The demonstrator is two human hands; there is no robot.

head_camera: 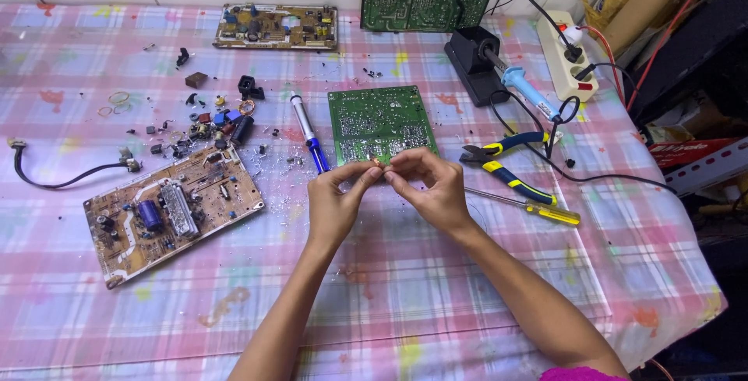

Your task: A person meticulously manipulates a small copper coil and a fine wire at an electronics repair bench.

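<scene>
My left hand (336, 198) and my right hand (427, 186) meet over the middle of the table, both pinching a small copper-coloured component (379, 164) between their fingertips. Just behind them lies a green circuit board (379, 121), solder side up. A blue-tipped desoldering pump (308, 132) lies to the left of that board. Pliers with blue and yellow handles (505, 164) and a yellow-handled screwdriver (530, 205) lie to the right of my right hand.
A brown circuit board (173, 210) lies at left, with several loose parts (209, 120) behind it and a black cable (66, 174) beside it. A soldering iron (523, 86) rests in its black stand (474, 61); a power strip (567, 54) sits far right. Two more boards (276, 26) lie at the back.
</scene>
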